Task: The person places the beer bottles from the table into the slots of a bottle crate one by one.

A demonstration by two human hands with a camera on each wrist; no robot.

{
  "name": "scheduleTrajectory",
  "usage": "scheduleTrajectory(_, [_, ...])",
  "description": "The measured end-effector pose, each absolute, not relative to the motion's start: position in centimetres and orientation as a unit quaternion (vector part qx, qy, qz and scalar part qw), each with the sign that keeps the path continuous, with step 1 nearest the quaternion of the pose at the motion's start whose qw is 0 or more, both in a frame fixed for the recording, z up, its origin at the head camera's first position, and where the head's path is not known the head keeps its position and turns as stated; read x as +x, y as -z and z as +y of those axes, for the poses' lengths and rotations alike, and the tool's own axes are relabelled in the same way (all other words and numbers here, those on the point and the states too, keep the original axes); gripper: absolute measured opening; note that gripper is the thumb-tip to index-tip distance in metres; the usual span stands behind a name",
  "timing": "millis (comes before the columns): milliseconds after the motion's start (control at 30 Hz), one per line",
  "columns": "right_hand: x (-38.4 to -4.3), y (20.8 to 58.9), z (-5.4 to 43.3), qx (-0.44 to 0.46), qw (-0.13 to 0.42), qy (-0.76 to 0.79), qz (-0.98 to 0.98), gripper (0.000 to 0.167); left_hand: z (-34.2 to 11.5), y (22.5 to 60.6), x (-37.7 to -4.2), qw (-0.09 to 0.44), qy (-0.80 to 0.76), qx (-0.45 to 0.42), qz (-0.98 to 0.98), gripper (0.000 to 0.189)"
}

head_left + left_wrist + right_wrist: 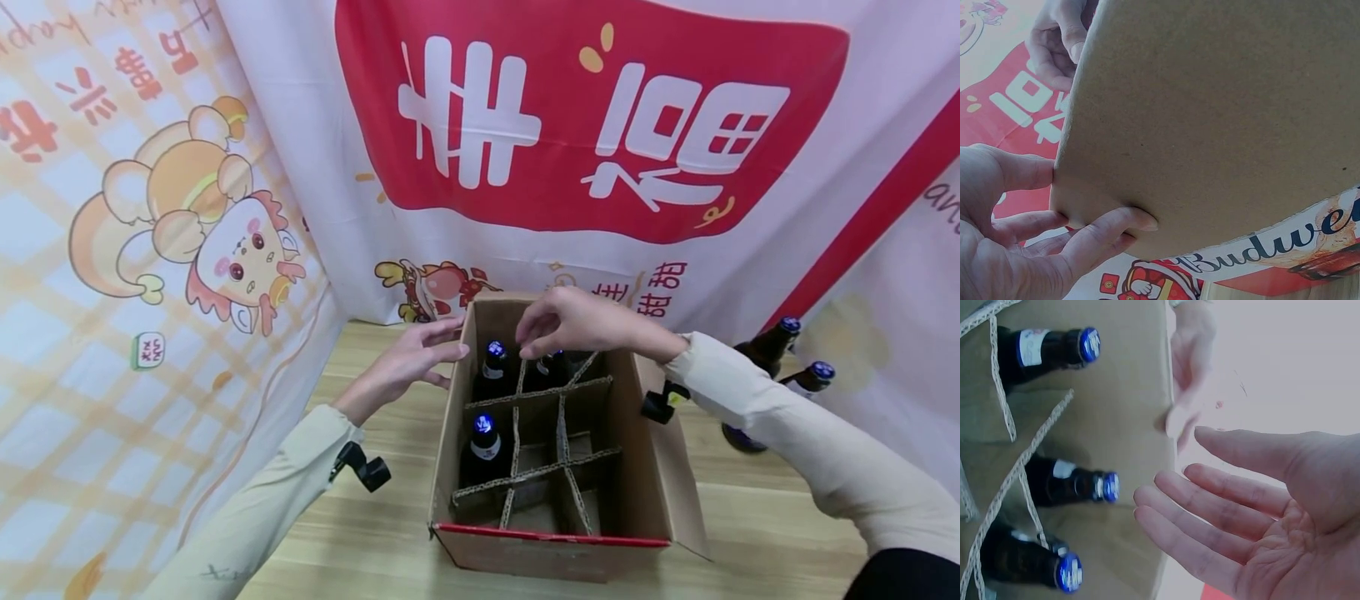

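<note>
A cardboard beer box (540,560) stands upright, its top facing me, split into cells by cardboard dividers (542,392). Three dark bottles with blue caps stand inside: a far-left bottle (492,367), a bottle to its right (552,367), and a near-left bottle (483,454). My left hand (408,358) touches the box's left side, thumb at the edge and straight fingers (1119,225) pressing the outer cardboard. Above the far cells hovers my right hand (573,321), fingers loosely bent and nothing in them; its palm shows bare in the right wrist view.
Outside the box on the right stand more capped bottles (810,379), partly behind my right sleeve (780,425). A cardboard flap (678,479) juts out on the box's right. Printed cloth (480,208) hangs behind and to the left of the wooden table (360,533).
</note>
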State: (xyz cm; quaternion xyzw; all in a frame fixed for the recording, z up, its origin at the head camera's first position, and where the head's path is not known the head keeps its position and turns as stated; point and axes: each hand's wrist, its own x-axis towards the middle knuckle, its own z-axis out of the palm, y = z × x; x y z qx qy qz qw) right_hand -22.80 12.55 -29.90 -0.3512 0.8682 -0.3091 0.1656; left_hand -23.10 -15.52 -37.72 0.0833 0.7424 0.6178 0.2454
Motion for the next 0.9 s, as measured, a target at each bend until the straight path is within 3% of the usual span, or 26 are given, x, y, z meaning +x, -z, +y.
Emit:
scheduleTrajectory(400, [-23.8,30.1,16.6,-0.295,0.123,0.352,0.880,0.018,-15.6,37.6,-22.9,0.245,-0.621,0.091,0.739,0.070])
scheduleTrajectory(900, [-23.5,30.5,20.7,-0.216,0.088,0.388,0.892,0.030,-15.7,37.6,-23.0,0.247,-0.620,0.098,0.738,0.070])
